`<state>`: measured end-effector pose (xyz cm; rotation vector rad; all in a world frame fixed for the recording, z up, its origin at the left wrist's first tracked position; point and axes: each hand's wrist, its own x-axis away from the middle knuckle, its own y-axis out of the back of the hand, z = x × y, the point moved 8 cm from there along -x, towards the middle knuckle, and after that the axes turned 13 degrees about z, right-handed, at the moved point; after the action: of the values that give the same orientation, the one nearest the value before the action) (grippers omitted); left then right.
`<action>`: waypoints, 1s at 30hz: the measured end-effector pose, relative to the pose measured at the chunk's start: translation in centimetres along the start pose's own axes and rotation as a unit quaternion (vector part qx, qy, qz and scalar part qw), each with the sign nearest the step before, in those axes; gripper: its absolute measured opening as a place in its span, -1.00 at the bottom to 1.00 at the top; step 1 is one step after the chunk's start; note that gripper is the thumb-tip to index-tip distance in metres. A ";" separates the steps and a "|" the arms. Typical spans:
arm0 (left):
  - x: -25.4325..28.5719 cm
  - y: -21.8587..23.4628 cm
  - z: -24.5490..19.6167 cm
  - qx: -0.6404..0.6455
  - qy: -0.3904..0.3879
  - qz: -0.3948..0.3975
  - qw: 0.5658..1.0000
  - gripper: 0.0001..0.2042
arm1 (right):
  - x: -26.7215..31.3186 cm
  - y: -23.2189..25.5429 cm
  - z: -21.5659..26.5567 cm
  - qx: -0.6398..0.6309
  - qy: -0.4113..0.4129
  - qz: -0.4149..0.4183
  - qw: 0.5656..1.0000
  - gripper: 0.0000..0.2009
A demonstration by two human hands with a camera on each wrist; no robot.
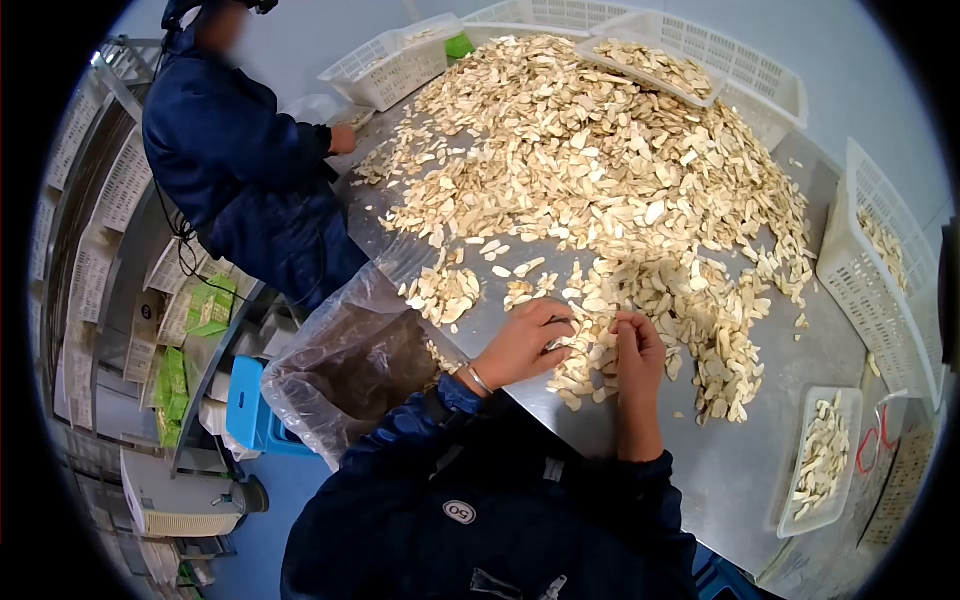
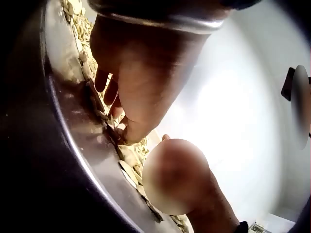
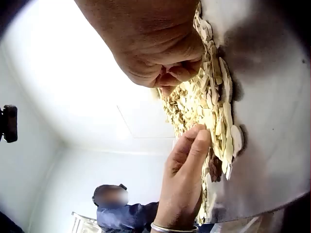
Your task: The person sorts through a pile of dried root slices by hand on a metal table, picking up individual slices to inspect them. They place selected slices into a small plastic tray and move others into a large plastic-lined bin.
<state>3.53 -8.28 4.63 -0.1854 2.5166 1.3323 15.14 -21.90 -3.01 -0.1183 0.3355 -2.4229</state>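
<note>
A large heap of pale, flat dried slices point(image 1: 590, 170) covers the metal table point(image 1: 740, 480), its near part spreading between both hands. My left hand point(image 1: 520, 345), with a bracelet at the wrist, bends its fingers over slices at the front of the heap. In the right wrist view the left thumb and index finger point(image 3: 197, 145) pinch at the heap's edge. Opposite it, my right hand point(image 1: 640, 365) has curled fingers, thumb against index finger over a slice that is mostly hidden. The left wrist view shows loose slices point(image 2: 129, 172) lying below both hands.
A plastic-lined bin point(image 1: 360, 360) stands at the table's left edge. White perforated baskets point(image 1: 385, 75) line the back, another point(image 1: 880, 270) stands at right. A shallow tray of slices point(image 1: 820, 460) lies near right. Another person point(image 1: 240, 150) works at far left, beside shelving point(image 1: 100, 230).
</note>
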 end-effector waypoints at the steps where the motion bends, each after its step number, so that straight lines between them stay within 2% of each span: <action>1: 0.3 -0.3 0.8 0.001 0.007 0.002 1.000 -0.88 | 0.0 0.2 0.1 0.005 0.002 -0.002 1.000 -0.85; 5: 1.7 -0.1 3.7 -0.037 0.052 -0.015 0.998 -0.86 | 0.1 0.2 0.3 0.020 0.000 -0.002 1.000 -0.85; 9: 2.5 0.6 4.7 -0.017 0.117 -0.028 0.993 -0.83 | 0.0 -0.1 0.2 0.013 0.003 0.007 1.000 -0.86; 15: 1.1 0.9 2.3 -0.079 0.076 -0.042 0.993 -0.68 | 0.1 -0.1 0.3 0.014 0.000 0.002 1.000 -0.86; 18: 1.2 0.3 3.8 -0.040 0.102 0.008 0.994 -0.71 | 0.1 -0.2 0.1 0.015 0.001 0.003 1.000 -0.86; 21: 1.9 0.2 4.8 0.016 0.163 -0.016 0.986 -0.73 | 0.1 -0.3 0.2 0.016 0.006 0.006 1.000 -0.86; 24: 2.0 0.6 4.7 0.030 0.178 -0.011 0.983 -0.78 | 0.1 -0.4 0.0 0.016 0.005 0.006 1.000 -0.86; 27: 2.5 0.2 5.6 0.023 0.160 -0.020 0.987 -0.85 | 0.1 -0.4 0.1 0.018 0.004 0.006 1.000 -0.86; 30: 2.4 1.2 5.1 0.006 0.114 -0.094 0.989 -0.92 | 0.1 -0.5 0.1 0.025 0.002 0.009 1.000 -0.86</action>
<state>1.89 -3.30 2.13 -0.5899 2.6111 1.2839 14.79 -21.63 -2.75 -0.0877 0.2777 -2.4121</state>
